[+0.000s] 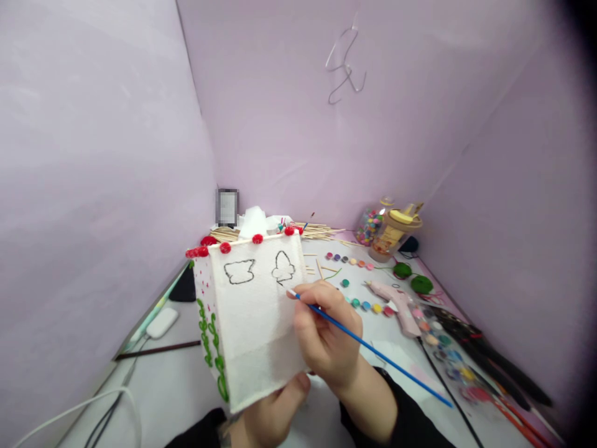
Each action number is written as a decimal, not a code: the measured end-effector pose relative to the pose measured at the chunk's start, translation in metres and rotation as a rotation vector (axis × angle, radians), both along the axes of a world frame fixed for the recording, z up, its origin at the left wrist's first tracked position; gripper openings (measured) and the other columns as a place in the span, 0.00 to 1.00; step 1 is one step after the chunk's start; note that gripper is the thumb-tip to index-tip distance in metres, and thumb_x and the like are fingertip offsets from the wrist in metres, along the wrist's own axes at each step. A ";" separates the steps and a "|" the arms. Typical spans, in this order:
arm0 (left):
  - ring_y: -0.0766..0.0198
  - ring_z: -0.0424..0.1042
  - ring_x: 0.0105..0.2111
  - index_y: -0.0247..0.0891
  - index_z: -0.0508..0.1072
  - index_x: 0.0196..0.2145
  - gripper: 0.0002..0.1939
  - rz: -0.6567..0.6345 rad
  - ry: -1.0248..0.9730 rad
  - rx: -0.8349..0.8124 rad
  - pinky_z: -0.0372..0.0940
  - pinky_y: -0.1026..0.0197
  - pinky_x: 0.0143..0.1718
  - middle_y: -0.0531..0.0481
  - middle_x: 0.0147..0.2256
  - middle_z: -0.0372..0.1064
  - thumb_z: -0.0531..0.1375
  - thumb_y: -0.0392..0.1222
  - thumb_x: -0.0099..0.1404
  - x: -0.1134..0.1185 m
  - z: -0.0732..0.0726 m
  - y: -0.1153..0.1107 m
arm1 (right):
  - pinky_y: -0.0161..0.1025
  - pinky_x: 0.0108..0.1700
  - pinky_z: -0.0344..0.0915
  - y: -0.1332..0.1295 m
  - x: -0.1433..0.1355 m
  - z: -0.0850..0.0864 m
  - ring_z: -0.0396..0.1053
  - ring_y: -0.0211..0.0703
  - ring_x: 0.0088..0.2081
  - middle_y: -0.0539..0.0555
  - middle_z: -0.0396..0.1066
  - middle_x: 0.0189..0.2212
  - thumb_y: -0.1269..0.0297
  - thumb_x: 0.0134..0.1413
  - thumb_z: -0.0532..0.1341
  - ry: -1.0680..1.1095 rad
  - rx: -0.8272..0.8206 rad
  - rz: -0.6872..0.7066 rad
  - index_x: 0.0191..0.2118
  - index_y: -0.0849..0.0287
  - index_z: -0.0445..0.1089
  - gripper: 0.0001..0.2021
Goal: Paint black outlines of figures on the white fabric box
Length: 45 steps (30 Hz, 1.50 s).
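My left hand grips the bottom of a white fabric-covered box and holds it up, tilted. Red pompoms line its top rim, green vine shapes run down its left side, and two black outlines are drawn on the facing side. My right hand pinches a thin blue paintbrush, whose tip touches the box just below the right-hand outline.
On the white table lie a pink glue gun, small paint pots, a paint palette, green yarn balls, wooden sticks, a jar of pompoms and a tan bottle. White cables run at left. Purple walls enclose the space.
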<state>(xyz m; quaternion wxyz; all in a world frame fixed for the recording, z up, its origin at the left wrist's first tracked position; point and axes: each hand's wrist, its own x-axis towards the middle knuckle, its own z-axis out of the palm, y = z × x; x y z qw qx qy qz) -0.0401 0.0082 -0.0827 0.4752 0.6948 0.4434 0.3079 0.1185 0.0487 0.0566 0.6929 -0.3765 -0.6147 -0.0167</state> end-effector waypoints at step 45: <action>0.46 0.73 0.66 0.51 0.86 0.54 0.34 -0.031 -0.005 0.065 0.47 0.42 0.76 0.44 0.57 0.84 0.50 0.72 0.75 0.005 0.012 0.000 | 0.37 0.33 0.75 0.001 0.001 -0.002 0.75 0.39 0.29 0.52 0.78 0.30 0.78 0.58 0.59 0.024 0.013 0.034 0.39 0.54 0.69 0.10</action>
